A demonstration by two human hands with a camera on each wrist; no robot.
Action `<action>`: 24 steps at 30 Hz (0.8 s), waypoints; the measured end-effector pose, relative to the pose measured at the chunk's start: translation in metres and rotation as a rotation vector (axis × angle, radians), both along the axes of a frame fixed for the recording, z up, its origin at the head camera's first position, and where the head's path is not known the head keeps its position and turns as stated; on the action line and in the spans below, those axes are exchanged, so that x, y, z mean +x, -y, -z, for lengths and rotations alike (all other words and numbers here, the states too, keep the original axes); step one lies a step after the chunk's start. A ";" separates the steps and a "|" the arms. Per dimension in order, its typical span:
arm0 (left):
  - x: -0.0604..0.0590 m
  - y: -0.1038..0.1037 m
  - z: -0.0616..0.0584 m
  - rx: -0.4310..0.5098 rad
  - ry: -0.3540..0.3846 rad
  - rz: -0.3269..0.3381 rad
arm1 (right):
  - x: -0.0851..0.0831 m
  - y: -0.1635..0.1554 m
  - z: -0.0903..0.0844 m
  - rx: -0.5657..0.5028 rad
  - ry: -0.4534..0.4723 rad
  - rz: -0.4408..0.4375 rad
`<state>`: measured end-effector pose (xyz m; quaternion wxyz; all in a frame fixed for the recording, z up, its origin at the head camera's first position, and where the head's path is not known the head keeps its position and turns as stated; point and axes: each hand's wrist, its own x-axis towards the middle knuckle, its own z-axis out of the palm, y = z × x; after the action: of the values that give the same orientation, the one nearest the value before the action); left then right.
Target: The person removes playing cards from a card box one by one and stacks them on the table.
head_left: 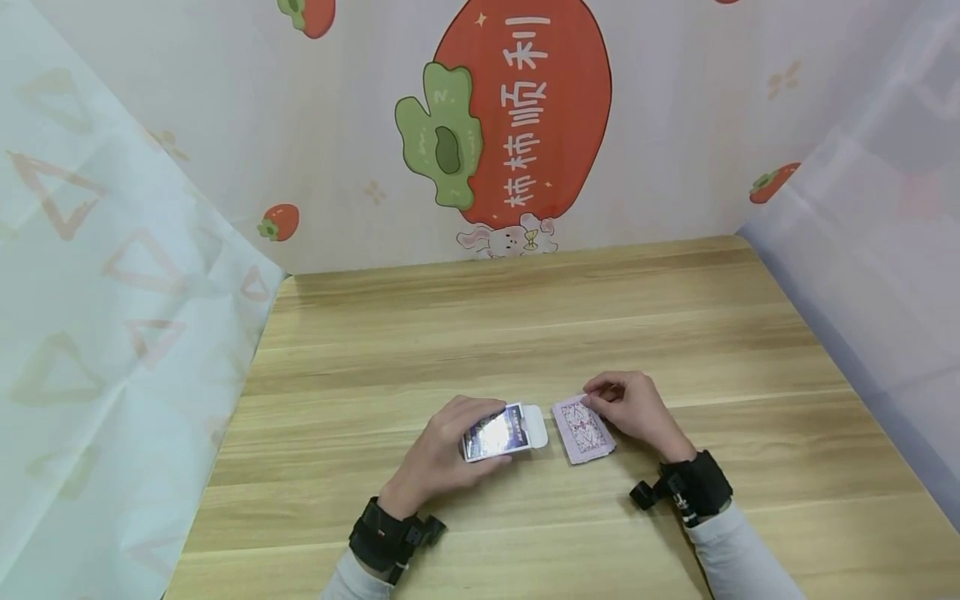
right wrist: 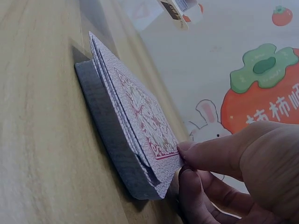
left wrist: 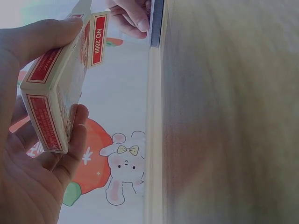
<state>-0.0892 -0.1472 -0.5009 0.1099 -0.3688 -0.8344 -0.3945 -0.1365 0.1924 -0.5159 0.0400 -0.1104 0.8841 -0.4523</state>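
My left hand [head_left: 438, 450] grips a small card box [head_left: 491, 435] by its long sides, thumb on one side and fingers on the other. The box is tilted above the table, and its white end flap [head_left: 536, 427] sticks out towards the right. Printed in red and white, the box [left wrist: 44, 119] shows "NO.2000" on a flap in the left wrist view. A deck of playing cards [head_left: 583, 433] lies patterned back up beside the box. At one corner of the deck, the thumb and a finger of my right hand [head_left: 641, 407] pinch the top cards [right wrist: 140, 112], which sit slightly askew and raised.
The deck rests on a wood-grain table [head_left: 525, 333]. A printed curtain [head_left: 360, 125] with a large red fruit stands along the back edge, and pale sheets [head_left: 112, 292] hang at the left and right sides. Black wrist cameras [head_left: 697, 483] are strapped to both arms.
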 end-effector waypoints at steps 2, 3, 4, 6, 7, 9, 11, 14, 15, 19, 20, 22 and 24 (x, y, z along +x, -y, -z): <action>0.000 0.000 0.000 -0.001 0.000 -0.001 | 0.000 0.000 0.001 -0.001 0.008 0.003; 0.000 0.000 0.000 0.000 -0.002 -0.001 | 0.000 0.000 0.001 -0.002 0.013 0.005; 0.000 0.000 0.000 0.000 -0.004 0.000 | 0.000 0.000 0.002 -0.004 0.016 0.007; 0.000 0.000 0.001 0.000 -0.006 0.002 | -0.001 0.000 0.002 -0.005 0.020 0.009; -0.001 0.000 0.001 0.000 -0.008 0.003 | -0.001 0.000 0.003 -0.007 0.021 0.010; -0.002 -0.001 0.002 0.000 -0.009 0.005 | -0.002 0.000 0.003 -0.007 0.022 0.011; -0.002 0.000 0.002 -0.002 -0.010 0.002 | -0.004 0.001 0.002 -0.006 0.023 0.011; -0.003 0.000 0.002 -0.004 -0.009 0.000 | -0.004 0.002 0.000 -0.012 0.022 0.012; -0.003 0.000 0.002 -0.006 -0.008 0.000 | -0.004 0.003 -0.001 -0.020 0.020 0.014; -0.002 0.000 0.002 -0.011 -0.001 0.002 | 0.001 0.008 -0.005 -0.074 -0.009 0.016; -0.002 0.000 0.002 -0.011 0.001 0.003 | 0.003 0.011 -0.007 -0.096 -0.016 0.011; -0.002 0.000 0.002 -0.012 0.000 0.007 | 0.008 0.017 -0.010 -0.152 -0.022 -0.017; -0.002 0.000 0.004 -0.010 -0.004 0.015 | 0.013 0.024 -0.011 -0.220 -0.013 -0.062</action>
<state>-0.0909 -0.1469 -0.5047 0.1071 -0.3764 -0.8334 -0.3904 -0.1233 0.1688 -0.5044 0.0361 -0.1445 0.8254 -0.5445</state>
